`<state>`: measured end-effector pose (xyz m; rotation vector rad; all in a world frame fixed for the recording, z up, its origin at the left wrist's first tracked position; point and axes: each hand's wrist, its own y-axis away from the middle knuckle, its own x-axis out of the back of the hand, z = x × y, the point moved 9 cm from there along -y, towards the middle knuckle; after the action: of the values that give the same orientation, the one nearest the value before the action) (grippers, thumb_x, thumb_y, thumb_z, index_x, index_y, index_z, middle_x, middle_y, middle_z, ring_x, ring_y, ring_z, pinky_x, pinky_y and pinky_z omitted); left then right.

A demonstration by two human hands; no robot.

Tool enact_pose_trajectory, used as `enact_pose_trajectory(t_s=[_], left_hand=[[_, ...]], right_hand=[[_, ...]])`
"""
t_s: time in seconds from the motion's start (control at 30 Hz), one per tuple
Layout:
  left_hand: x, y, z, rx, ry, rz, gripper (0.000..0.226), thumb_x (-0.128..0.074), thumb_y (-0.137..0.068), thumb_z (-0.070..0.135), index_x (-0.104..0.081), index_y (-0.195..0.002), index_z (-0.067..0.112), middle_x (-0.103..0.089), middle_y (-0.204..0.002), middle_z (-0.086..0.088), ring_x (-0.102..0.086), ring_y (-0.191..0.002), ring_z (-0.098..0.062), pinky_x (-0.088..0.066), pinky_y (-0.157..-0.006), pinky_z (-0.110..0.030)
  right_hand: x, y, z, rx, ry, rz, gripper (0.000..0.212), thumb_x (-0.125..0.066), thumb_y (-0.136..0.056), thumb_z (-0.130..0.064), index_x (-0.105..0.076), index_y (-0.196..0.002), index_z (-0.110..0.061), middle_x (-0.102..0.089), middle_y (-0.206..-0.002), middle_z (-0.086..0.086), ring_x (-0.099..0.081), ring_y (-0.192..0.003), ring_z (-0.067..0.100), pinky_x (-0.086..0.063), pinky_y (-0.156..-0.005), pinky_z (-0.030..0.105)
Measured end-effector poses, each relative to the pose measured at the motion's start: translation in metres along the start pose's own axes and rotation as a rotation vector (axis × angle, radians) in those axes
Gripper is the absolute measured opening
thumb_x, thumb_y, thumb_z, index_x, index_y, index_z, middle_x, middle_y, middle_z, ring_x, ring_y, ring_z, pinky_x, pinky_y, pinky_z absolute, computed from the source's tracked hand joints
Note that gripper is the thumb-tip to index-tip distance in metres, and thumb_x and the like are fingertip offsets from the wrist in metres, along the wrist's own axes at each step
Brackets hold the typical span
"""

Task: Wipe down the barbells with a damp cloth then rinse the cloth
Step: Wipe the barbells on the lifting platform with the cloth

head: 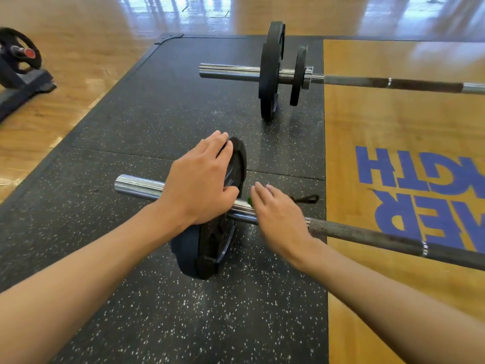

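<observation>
– Barbell nearest the camera?
– Lies across the black speckled mat, with chrome sleeve to the left and dark shaft off to the right over the wooden platform with blue lettering.
– Loaded?
– Carries one black plate, standing on the mat.
– Left hand?
– Grips the plate's top rim, fingers curled over the far edge, thumb on the near face.
– Right hand?
– Rests on the sleeve just right of the plate, fingers nearly straight, with a green scrap peeking out at the fingertips against the chrome. Too little showing to tell more.
– Beyond?
– Black strap loop on the mat just behind the right hand. Farther back, a second barbell, roughly parallel, bearing a large disc and a small disc. At far left, another weight on a dark stand on the wooden floor.
</observation>
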<state>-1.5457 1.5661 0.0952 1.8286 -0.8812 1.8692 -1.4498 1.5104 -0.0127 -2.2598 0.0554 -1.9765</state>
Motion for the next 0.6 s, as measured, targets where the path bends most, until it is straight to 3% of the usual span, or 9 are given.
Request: enact_pose_trajectory(t_s=[0.1, 0.2, 0.3, 0.43, 0.53, 0.6], left_hand=[[0.001, -0.002, -0.001, 0.002, 0.006, 0.009, 0.078, -0.047, -0.080, 0.043, -0.043, -0.149, 0.006, -0.039, -0.158, -0.009, -0.031, -0.149, -0.021, -0.037, -0.113, -0.035], [0.001, -0.001, 0.000, 0.000, 0.010, 0.011, 0.076, -0.048, -0.084, 0.044, -0.042, -0.150, 0.007, -0.038, -0.159, -0.008, -0.029, -0.150, -0.020, -0.035, -0.113, -0.033], [0.001, 0.001, -0.001, -0.011, 0.013, 0.013, 0.074, -0.057, -0.084, 0.039, -0.043, -0.150, 0.006, -0.038, -0.159, -0.008, -0.029, -0.150, -0.020, -0.038, -0.111, -0.034], [0.000, -0.001, -0.003, -0.008, 0.028, -0.003, 0.076, -0.049, -0.081, 0.040, -0.042, -0.149, 0.006, -0.039, -0.158, -0.009, -0.030, -0.149, -0.021, -0.043, -0.108, -0.037], [0.000, -0.006, -0.003, -0.012, 0.044, -0.012, 0.079, -0.046, -0.080, 0.040, -0.041, -0.151, 0.006, -0.038, -0.159, -0.009, -0.029, -0.150, -0.020, -0.043, -0.109, -0.038], [0.000, -0.007, -0.003, -0.009, 0.040, -0.015, 0.080, -0.045, -0.080, 0.041, -0.040, -0.151, 0.006, -0.037, -0.159, -0.008, -0.028, -0.150, -0.020, -0.043, -0.109, -0.038]], right_hand=[[-0.008, -0.021, -0.021, -0.077, -0.055, -0.033, 0.054, -0.056, -0.091, -0.007, -0.042, -0.142, 0.001, -0.052, -0.138, 0.017, -0.058, -0.118, 0.033, -0.052, -0.096, 0.039], [-0.016, -0.026, -0.039, -0.074, -0.021, -0.004, 0.055, -0.044, -0.095, -0.008, -0.038, -0.148, 0.006, -0.047, -0.146, 0.024, -0.049, -0.132, 0.039, -0.044, -0.110, 0.041], [-0.021, 0.002, -0.038, 0.143, 0.161, 0.044, 0.061, -0.029, -0.093, -0.008, -0.033, -0.152, 0.007, -0.037, -0.154, 0.030, -0.041, -0.139, 0.048, -0.042, -0.114, 0.049], [-0.006, 0.036, -0.020, 0.457, 0.351, 0.062, 0.062, -0.007, -0.098, -0.001, -0.039, -0.150, 0.005, -0.039, -0.154, 0.028, -0.042, -0.137, 0.051, -0.038, -0.114, 0.055], [-0.009, 0.058, -0.015, 0.605, 0.431, 0.082, 0.051, -0.023, -0.101, 0.001, -0.056, -0.139, 0.002, -0.043, -0.153, 0.023, -0.040, -0.139, 0.051, -0.034, -0.117, 0.056], [-0.008, 0.077, -0.005, 0.673, 0.426, 0.086, 0.048, -0.028, -0.102, -0.001, -0.055, -0.142, 0.001, -0.039, -0.158, 0.020, -0.033, -0.145, 0.049, -0.030, -0.119, 0.056]])
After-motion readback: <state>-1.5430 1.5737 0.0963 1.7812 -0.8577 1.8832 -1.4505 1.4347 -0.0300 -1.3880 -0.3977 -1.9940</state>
